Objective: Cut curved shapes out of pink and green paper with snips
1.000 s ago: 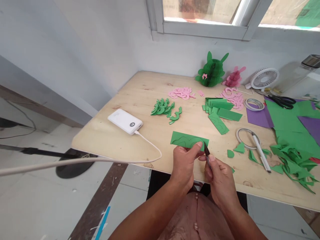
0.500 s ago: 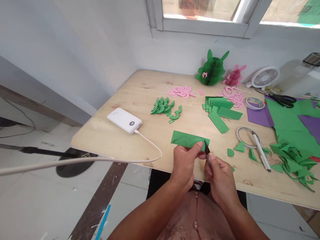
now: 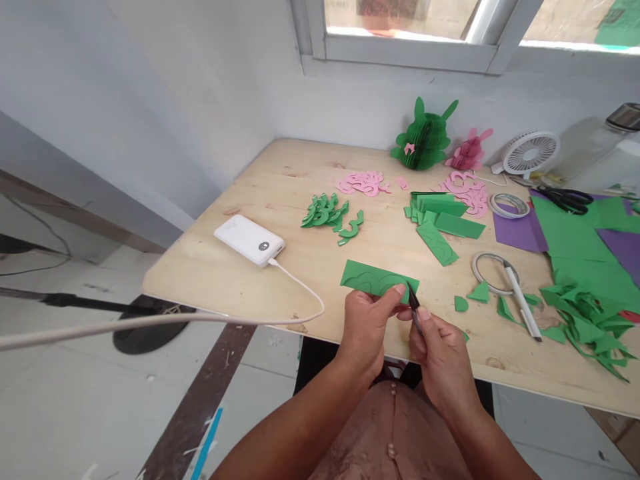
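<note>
Left hand (image 3: 369, 323) pinching green paper strip (image 3: 373, 277) at its near right corner; right hand (image 3: 440, 350) closed around small dark blades, probably scissors (image 3: 414, 305), touching that edge.

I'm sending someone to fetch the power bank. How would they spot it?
Start at the wooden table and go to its near left corner. The power bank lies there, a flat white block with a white cable plugged in; everything else nearby is coloured paper.

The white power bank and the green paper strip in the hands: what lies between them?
In the head view, only its white cable crosses bare wooden table between power bank and strip.
</note>
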`<state>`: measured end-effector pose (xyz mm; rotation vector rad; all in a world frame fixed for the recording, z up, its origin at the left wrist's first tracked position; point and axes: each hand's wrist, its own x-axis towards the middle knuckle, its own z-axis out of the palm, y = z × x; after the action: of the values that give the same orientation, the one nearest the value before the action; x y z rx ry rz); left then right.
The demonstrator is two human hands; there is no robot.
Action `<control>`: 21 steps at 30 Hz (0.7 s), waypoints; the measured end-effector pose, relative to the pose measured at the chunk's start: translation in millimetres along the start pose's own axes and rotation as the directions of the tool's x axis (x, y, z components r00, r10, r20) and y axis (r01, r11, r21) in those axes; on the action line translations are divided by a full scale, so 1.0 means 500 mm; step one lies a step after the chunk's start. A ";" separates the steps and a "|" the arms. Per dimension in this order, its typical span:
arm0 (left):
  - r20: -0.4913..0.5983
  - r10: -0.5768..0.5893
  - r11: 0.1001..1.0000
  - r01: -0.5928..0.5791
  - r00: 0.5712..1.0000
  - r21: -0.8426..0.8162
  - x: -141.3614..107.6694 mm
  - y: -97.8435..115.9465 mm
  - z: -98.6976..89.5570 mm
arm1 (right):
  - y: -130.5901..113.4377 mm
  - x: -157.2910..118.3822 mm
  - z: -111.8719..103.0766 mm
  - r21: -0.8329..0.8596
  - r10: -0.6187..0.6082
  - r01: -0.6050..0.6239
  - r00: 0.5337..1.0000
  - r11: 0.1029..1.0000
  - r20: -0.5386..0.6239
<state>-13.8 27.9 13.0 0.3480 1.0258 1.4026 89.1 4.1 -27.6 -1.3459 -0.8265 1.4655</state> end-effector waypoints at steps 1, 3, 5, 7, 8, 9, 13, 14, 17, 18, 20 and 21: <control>0.001 0.001 1.000 -0.001 1.000 -0.001 0.000 0.001 -0.001 | 0.000 0.000 -0.001 -0.003 -0.002 0.002 1.000 1.000 0.000; -0.004 0.001 1.000 -0.001 1.000 -0.001 0.000 0.003 -0.002 | 0.000 0.001 -0.001 -0.005 -0.008 0.008 1.000 1.000 0.005; -0.007 -0.006 1.000 0.006 1.000 0.006 0.000 0.006 -0.003 | 0.001 0.001 -0.002 -0.007 -0.010 0.010 1.000 1.000 0.012; -0.003 -0.011 1.000 0.011 1.000 0.014 0.001 0.008 -0.005 | 0.001 0.000 -0.002 -0.017 -0.007 0.007 1.000 1.000 0.018; 0.002 -0.013 1.000 0.013 1.000 0.018 0.001 0.008 -0.007 | 0.001 0.000 -0.002 -0.024 -0.005 0.005 1.000 1.000 0.020; 0.009 -0.017 1.000 0.017 1.000 0.023 0.001 0.009 -0.009 | 0.000 0.000 -0.002 -0.030 -0.003 0.004 1.000 1.000 0.023; 0.046 -0.033 0.998 0.030 0.998 0.050 0.003 0.010 -0.015 | -0.002 0.001 -0.002 -0.046 -0.007 0.008 1.000 0.999 0.030; 0.053 -0.032 0.998 0.029 0.998 0.055 0.003 0.011 -0.016 | -0.003 0.001 -0.003 -0.050 -0.009 0.010 0.999 0.999 0.031; 0.060 -0.031 0.997 0.027 0.998 0.068 0.005 0.013 -0.017 | -0.005 0.003 -0.004 -0.064 -0.011 0.013 0.999 0.998 0.033; 0.061 -0.031 0.997 0.026 0.998 0.071 0.006 0.014 -0.018 | -0.006 0.003 -0.004 -0.066 -0.009 0.011 0.999 0.998 0.035; 0.064 -0.033 0.996 0.028 0.997 0.081 0.007 0.015 -0.019 | -0.009 0.003 -0.003 -0.064 -0.003 0.006 0.999 0.998 0.040; 0.065 -0.035 0.996 0.029 0.997 0.085 0.007 0.016 -0.019 | -0.010 0.003 -0.003 -0.063 -0.001 0.003 0.999 0.998 0.042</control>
<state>-26.5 29.3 12.1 0.4353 1.0337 1.3133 91.5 6.9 -23.7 -1.3641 -0.9073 1.4814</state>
